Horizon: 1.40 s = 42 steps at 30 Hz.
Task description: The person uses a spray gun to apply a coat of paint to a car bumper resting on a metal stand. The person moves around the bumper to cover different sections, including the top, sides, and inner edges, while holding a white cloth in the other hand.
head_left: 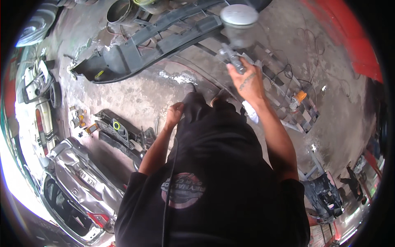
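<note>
A paint spray gun (233, 57) with a clear cup and a pale round lid on top is in my right hand (249, 82). The fingers wrap round its grey body, and the cup is blurred by motion. Just beyond the gun lies a long dark grey car bumper (164, 41), its left end curving toward me. My left hand (176, 113) hangs low beside my dark trouser leg with its fingers curled in. What that hand holds, if anything, is hidden.
Under the bumper's right end stands a metal frame (284, 88) with an orange-topped item (299, 97). Hoses trail over the floor. Buckets (119, 11) stand at the far side. At left are a dented silver tailgate (80, 164) and black car parts (119, 127); a red panel (345, 37) is far right.
</note>
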Motion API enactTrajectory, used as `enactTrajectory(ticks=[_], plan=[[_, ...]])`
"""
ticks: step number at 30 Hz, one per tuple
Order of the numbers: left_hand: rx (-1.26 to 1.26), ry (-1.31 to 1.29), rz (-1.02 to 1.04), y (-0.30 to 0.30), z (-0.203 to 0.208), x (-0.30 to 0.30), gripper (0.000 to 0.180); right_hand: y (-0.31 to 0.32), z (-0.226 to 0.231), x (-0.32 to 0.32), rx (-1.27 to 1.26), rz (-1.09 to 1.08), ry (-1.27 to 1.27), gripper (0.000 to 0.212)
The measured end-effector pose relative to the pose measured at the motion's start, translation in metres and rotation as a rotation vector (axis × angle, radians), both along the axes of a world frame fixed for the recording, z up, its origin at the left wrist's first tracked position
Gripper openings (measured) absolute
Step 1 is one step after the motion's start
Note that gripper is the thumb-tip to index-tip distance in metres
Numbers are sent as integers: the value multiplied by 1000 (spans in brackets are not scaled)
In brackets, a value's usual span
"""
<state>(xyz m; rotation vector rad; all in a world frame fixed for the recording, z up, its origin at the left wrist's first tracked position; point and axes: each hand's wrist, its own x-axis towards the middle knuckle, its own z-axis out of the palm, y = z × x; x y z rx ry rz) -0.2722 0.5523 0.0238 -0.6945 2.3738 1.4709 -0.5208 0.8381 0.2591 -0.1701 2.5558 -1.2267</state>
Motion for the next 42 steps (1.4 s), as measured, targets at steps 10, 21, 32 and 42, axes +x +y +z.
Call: enactTrajectory(ticks=[10,21,32,42], plan=[[86,-75,-120,-29,-25,-2,39,-63,-5,54,-154,206,-149,35],[103,-103,-196,-145,-59,65,24,-52,0,61,173,-446,153,41],[50,-214,-349,-213,-58,70,36,-156,-16,139,23,-25,-172,42],[26,25,-414,-207,-66,93,21,-128,-3,100,194,-284,-18,50]])
